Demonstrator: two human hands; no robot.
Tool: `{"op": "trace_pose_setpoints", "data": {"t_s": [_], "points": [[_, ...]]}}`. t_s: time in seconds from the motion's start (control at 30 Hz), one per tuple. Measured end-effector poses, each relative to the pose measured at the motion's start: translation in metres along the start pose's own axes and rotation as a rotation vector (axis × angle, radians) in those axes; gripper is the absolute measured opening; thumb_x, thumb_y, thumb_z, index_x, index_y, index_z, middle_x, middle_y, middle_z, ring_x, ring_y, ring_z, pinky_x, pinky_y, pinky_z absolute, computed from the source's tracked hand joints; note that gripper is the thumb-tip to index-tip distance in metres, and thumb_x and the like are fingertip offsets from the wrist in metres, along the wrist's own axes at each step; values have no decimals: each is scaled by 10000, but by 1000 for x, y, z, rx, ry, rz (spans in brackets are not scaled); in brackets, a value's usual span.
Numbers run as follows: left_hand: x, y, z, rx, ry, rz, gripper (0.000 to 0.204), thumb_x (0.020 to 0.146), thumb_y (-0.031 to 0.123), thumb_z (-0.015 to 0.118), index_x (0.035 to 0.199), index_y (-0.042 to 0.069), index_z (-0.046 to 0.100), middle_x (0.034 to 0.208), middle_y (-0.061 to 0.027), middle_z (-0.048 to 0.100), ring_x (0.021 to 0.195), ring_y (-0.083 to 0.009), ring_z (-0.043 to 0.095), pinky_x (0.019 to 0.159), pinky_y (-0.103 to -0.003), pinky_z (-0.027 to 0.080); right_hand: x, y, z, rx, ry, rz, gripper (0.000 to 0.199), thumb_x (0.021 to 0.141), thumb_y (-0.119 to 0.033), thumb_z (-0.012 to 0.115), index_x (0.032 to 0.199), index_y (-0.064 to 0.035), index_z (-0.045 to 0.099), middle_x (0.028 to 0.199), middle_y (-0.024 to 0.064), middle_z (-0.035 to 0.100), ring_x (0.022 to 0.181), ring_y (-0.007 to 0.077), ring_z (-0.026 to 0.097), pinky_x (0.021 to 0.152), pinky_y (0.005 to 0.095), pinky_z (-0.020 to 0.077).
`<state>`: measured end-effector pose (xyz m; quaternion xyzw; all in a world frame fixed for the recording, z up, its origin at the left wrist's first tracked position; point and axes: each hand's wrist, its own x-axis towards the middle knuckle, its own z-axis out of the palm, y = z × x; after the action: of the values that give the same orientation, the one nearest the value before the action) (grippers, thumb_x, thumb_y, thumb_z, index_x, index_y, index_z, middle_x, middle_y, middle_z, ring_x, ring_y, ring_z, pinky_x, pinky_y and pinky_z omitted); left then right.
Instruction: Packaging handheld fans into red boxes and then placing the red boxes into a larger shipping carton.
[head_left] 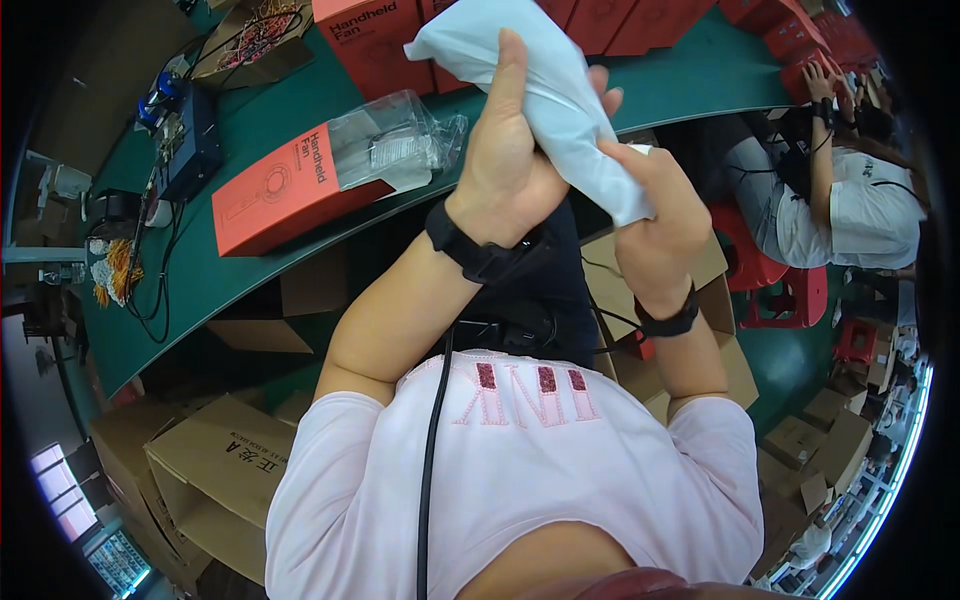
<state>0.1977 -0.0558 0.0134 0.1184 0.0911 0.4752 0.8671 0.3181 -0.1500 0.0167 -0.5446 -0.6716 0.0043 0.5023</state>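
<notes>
A white, soft-wrapped package [545, 85] slants across the top middle, above the table's near edge. My left hand [515, 145] is closed round it, with the thumb on its near side and the other fingers mostly behind it. At the package's lower end, my right hand [660, 205] pinches the wrapping between thumb and fingers. What the wrapping contains is hidden. Left of my hands, a red carton [290, 190] lies on the green table [240, 105]. A clear plastic tray [390, 140] with a film bag sticks out of its open end.
Several upright red boxes [370, 45] stand along the back of the table. A blue device [190, 145] with cables sits at the left. Cardboard boxes [225, 450] are below the table's edge. On the right, another person [870, 200] works near red stools [790, 295].
</notes>
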Motion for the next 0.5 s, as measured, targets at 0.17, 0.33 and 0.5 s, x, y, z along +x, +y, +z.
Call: {"op": "trace_pose_setpoints", "data": {"t_s": [0.17, 0.33, 0.5], "points": [[-17, 0, -25, 541, -450, -1, 446, 972, 415, 660, 1154, 28, 531, 820, -71, 631, 631, -176, 639, 643, -323, 555, -40, 55, -6, 1727, -539, 1164, 488, 949, -224, 603, 1379, -32, 476, 1070, 111, 686, 864, 275, 678, 705, 368, 569], [-58, 15, -8, 1656, -1084, 446, 354, 653, 77, 799, 979, 59, 662, 1121, -107, 584, 1053, -322, 586, 894, -400, 495, -29, 55, -12, 1585, -727, 1138, 253, 979, -142, 553, 1173, 2, 626, 1043, 53, 683, 890, 137, 647, 778, 283, 545], [-75, 24, -12, 1941, -991, 643, 279, 604, 57, 756, 846, 28, 618, 1131, -117, 551, 1064, -331, 582, 857, -420, 511, -10, 32, -40, 1375, -963, 1116, 440, 894, -168, 595, 1279, 40, 543, 1178, 88, 625, 1050, 177, 599, 924, 340, 492]]}}
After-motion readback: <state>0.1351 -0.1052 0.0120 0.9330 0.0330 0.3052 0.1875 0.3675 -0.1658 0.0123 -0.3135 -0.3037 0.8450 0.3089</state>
